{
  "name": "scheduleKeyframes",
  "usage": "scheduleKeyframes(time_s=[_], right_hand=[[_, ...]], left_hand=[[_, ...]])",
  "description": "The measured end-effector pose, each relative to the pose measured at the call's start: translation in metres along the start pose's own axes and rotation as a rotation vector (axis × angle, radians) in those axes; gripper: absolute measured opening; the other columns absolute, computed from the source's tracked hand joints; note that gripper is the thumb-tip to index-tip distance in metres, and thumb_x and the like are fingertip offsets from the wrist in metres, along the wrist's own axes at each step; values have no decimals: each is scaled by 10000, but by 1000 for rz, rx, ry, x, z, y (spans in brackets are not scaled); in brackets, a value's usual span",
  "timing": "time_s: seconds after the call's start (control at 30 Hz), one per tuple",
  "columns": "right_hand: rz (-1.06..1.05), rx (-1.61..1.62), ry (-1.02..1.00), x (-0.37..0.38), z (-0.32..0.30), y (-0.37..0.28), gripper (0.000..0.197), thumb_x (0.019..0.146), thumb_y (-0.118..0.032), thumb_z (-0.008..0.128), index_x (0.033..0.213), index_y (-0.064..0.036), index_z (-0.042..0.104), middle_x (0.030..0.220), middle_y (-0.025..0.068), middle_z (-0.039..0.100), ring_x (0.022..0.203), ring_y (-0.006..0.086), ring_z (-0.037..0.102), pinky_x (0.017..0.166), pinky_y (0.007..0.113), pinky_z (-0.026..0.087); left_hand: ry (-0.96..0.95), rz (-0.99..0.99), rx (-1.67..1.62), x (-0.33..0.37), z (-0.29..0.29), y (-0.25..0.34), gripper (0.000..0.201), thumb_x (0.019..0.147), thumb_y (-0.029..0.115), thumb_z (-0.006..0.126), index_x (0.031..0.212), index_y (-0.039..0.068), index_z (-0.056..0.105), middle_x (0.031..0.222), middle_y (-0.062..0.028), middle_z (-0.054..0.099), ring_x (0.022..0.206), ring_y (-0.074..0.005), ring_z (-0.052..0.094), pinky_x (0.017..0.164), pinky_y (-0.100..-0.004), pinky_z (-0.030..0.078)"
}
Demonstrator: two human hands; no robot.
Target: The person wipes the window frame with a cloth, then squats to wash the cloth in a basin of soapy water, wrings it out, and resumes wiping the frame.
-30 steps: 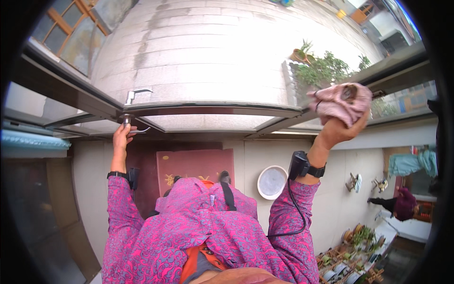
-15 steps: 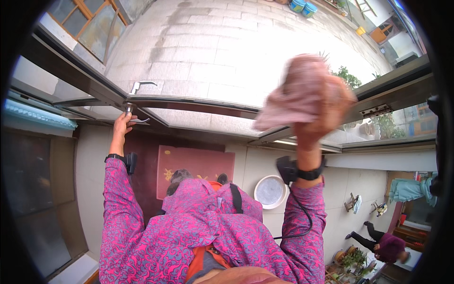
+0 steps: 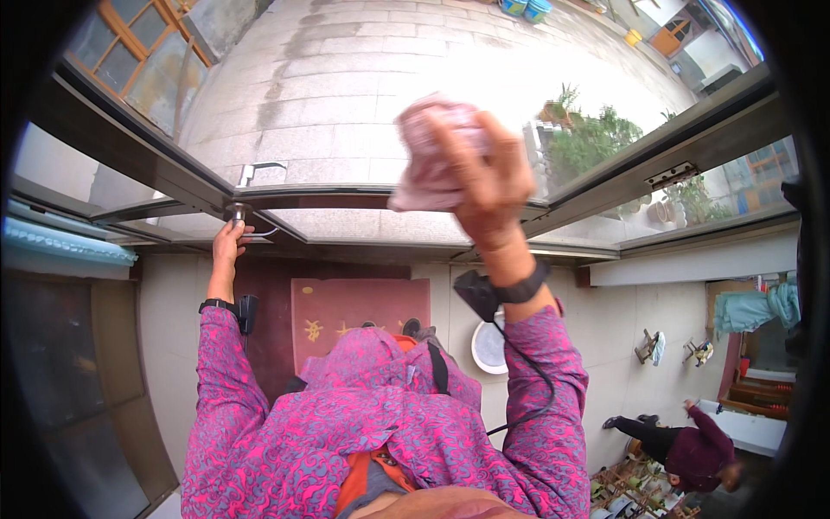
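Note:
My left hand (image 3: pixel 227 242) is closed round the inner handle (image 3: pixel 239 212) of a glass door, at the left side of its dark metal frame (image 3: pixel 328 195). In my right hand (image 3: pixel 495 186) is a crumpled pink cloth (image 3: pixel 432 156), pressed under spread fingers and somewhat blurred. That hand is raised over the door glass, near the middle; whether the cloth touches the pane I cannot tell. Another lever handle (image 3: pixel 252 173) shows through the glass beyond my left hand. Both wrists wear dark bands with small boxes.
A reddish mat (image 3: pixel 359 303) lies at my feet, with a white basin (image 3: pixel 490 348) of greyish water right of it. A person in dark red (image 3: pixel 692 450) is at the lower right among potted plants. Beyond the glass are a paved yard (image 3: pixel 337 95) and green plants (image 3: pixel 596 143).
My right hand has swept the cloth leftward across the glass. My left hand keeps its hold on the handle. The person at the lower right has shifted, one arm now stretched out.

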State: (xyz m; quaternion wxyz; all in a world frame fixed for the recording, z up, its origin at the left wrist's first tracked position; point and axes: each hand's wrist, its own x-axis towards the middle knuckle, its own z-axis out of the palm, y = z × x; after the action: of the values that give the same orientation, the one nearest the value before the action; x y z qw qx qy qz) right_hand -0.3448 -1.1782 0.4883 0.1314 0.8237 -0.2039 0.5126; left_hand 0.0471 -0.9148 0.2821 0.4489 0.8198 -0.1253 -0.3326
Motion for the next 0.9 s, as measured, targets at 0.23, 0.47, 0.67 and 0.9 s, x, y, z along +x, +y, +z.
scheduleKeyframes(time_s=[0.23,0.47,0.67,0.9], right_hand=[[247,-11,552,59,-80,100,616,824,-190,811,1391,-138,578,1043,53,531,1067,224,564,881,394,519],[-124,-155,106,16,-67,80,391,871,-259,706,1257,-199,718,1170,115,576,1057,286,617,858,390,536],[-38,-82,443,81,-150,182,610,719,-186,838,1307,-178,677,1140,112,563,991,255,637,781,359,562],[-267,423,595,220,-212,231,351,926,-227,714,1195,-20,627,1003,79,667,929,174,649,769,309,554]], left_hand=[[-10,43,-20,11,-1,-14,381,981,398,574,1297,196,634,1081,13,737,863,-91,627,756,-294,440],[65,17,72,49,-9,-39,372,976,428,584,1275,211,632,1063,18,733,818,-102,607,676,-316,435],[222,134,156,96,-15,-75,350,977,369,582,1219,129,662,940,-59,712,674,-166,586,596,-319,465],[755,465,597,27,51,-72,698,939,355,658,1487,18,388,1442,-283,458,1317,-447,450,1095,-483,378]])
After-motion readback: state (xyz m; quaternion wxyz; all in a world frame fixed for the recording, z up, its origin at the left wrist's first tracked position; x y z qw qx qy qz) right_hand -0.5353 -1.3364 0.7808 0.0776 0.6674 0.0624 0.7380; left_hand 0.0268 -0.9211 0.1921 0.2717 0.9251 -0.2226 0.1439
